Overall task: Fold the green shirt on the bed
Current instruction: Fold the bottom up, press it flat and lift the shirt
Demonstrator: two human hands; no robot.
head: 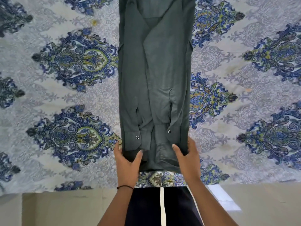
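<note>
The dark green shirt (154,75) lies on the bed as a long narrow strip running away from me, its sides folded inward. Both sleeves lie down the middle, and their cuffs with dark snap buttons rest near the close end. My left hand (126,159) grips the near left corner of the hem, thumb on top. On the near right corner, my right hand (185,154) holds the hem in the same way. The far end of the shirt runs out of the top of the view.
The bed is covered by a pale sheet (65,95) printed with blue and green ornaments. Its near edge (91,186) runs just below my hands. Beige floor (65,209) lies under it, and dark trousers with a white stripe (161,207) stand against the bed.
</note>
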